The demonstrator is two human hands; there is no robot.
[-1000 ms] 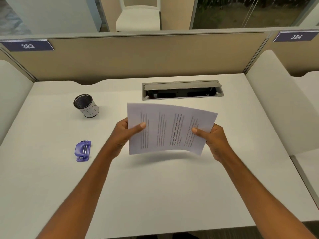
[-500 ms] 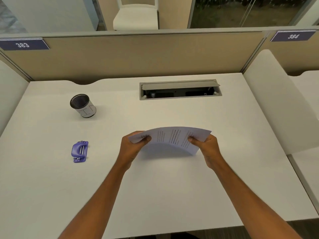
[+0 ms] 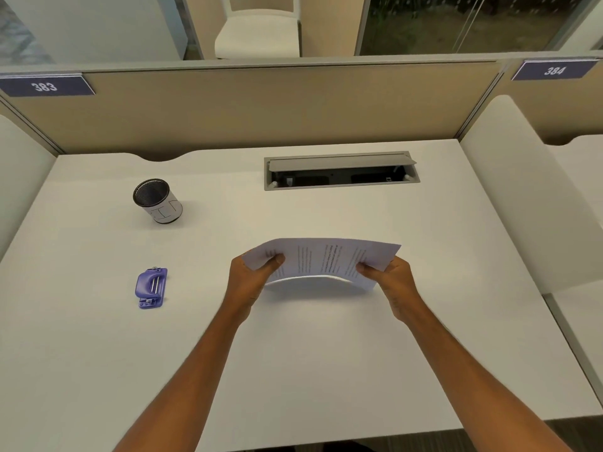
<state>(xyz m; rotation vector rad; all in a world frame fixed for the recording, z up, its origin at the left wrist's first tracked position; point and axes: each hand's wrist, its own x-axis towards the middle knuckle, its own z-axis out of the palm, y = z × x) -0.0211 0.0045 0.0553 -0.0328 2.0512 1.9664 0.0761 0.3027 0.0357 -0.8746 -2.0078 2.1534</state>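
Note:
A stack of printed white paper sheets (image 3: 321,259) is held low over the middle of the white desk (image 3: 293,370), bowed upward in the middle. My left hand (image 3: 251,278) pinches its left edge, thumb on top. My right hand (image 3: 391,282) pinches its right edge in the same way. The sheets' near edge arches just above the desk; I cannot tell whether it touches.
A purple hole punch (image 3: 151,287) lies at the left of the desk. A black mesh cup (image 3: 157,200) with a white label stands behind it. An open grey cable box (image 3: 341,171) is set into the desk at the back. Beige partitions (image 3: 277,109) enclose the desk.
The sheets have come down from a tilted, raised position to lie nearly flat and low over the desk. Both hands dropped with them and kept their grip.

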